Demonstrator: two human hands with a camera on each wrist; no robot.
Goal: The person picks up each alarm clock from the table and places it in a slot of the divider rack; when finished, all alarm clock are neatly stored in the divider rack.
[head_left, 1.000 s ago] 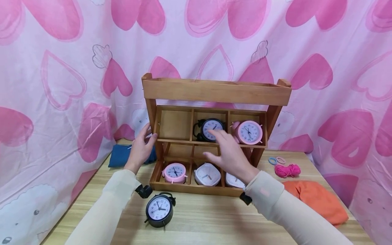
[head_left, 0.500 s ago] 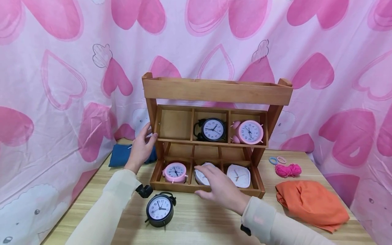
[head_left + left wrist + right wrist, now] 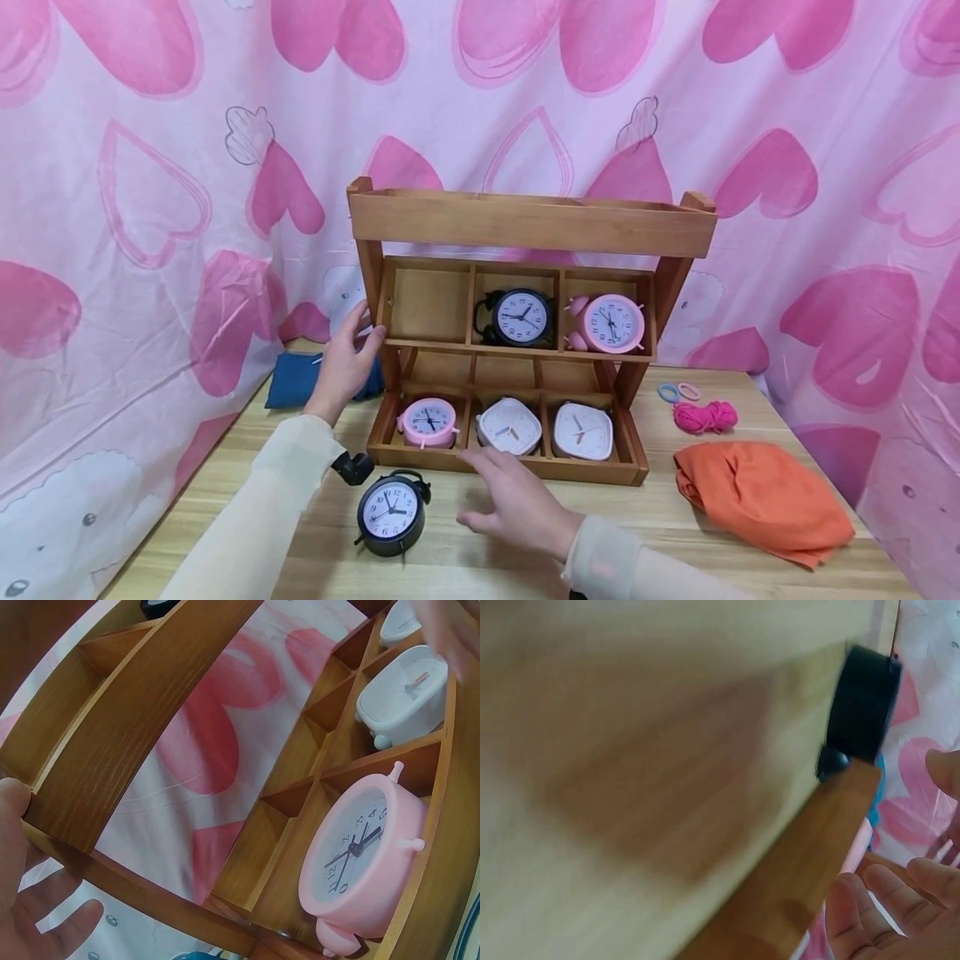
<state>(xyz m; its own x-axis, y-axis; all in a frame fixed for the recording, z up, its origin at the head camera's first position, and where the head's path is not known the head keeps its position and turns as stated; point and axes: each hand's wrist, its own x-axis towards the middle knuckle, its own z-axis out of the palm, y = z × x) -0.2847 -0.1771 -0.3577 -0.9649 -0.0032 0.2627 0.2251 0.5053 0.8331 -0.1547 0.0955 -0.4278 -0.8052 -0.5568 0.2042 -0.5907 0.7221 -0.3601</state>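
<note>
In the head view, my left hand [image 3: 345, 367] rests against the left side of a wooden rack [image 3: 532, 227], its thumb at the middle shelf's corner and its other fingers loosely spread. My right hand [image 3: 521, 504] hovers over the table, below the bottom shelf, with fingers extended and nothing held. To its left, a black alarm clock [image 3: 390, 512] leans on the table. On the middle shelf are another black alarm clock [image 3: 521, 317] and a pink one [image 3: 612, 323]. The bottom shelf holds a pink alarm clock [image 3: 429, 422] and two white clocks, one central [image 3: 510, 425], one right [image 3: 583, 431].
An orange cloth [image 3: 761, 500] lies at the right of the table, with pink yarn [image 3: 705, 417] and two hair ties [image 3: 667, 392] behind it. Blue cloth [image 3: 292, 382] sits behind my left hand. A heart-patterned curtain [image 3: 480, 100] encloses the table.
My right hand has moved down and slightly left, from in front of the middle shelf's black alarm clock to over the table. My left hand has stayed at the rack's side.
</note>
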